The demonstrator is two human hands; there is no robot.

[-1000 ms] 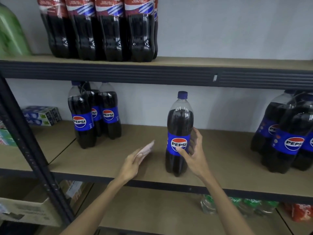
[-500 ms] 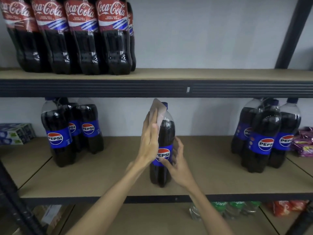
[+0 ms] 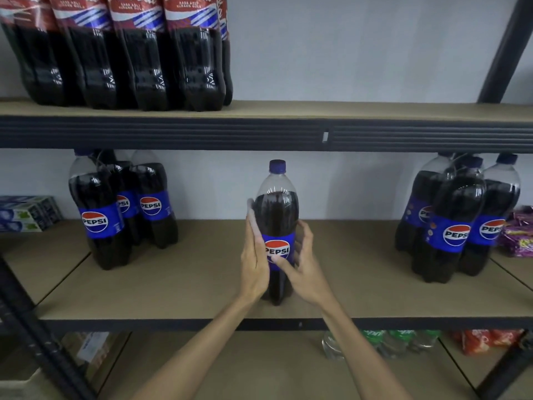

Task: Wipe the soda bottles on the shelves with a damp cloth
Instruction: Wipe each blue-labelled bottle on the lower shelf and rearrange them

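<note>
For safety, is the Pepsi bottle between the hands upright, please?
Upright: the dark plastic Pepsi bottle stands on the brown shelf, blue cap topmost.

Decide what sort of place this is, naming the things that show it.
Probably a small shop or stockroom: metal shelving holds grouped Pepsi bottles, a row of Coca-Cola bottles and snack packets.

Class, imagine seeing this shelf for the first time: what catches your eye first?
A lone Pepsi bottle stands upright mid-front on the middle shelf, the left hand flat against its side and the right hand curled round its label. Above left, a row of Coca-Cola bottles lines the upper shelf.
</note>
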